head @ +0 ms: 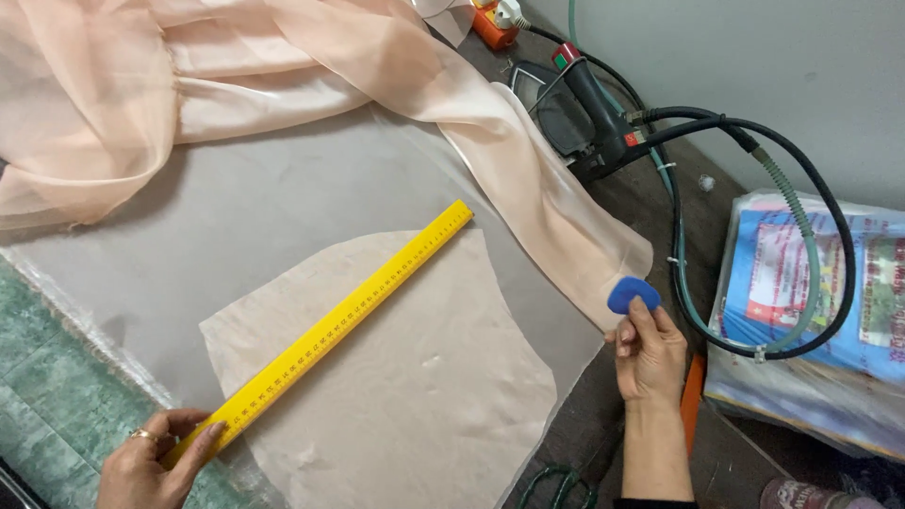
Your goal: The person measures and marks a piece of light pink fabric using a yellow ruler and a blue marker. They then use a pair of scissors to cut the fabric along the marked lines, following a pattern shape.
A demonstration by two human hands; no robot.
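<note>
Your left hand [151, 462] pinches the stiff yellow ruler [330, 330] by its near end on the limp, slippery fabric piece [396, 377], while your right hand [650, 353] grips blue chalk [632, 294].

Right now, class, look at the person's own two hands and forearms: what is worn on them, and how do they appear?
Both are bare: no gloves. The left hand wears a gold-coloured ring on one of its fingers, and its nails are short. The right hand shows no ring, and its forearm is bare down to a dark sleeve edge at the frame's bottom. No watch or bracelet is visible.
</note>
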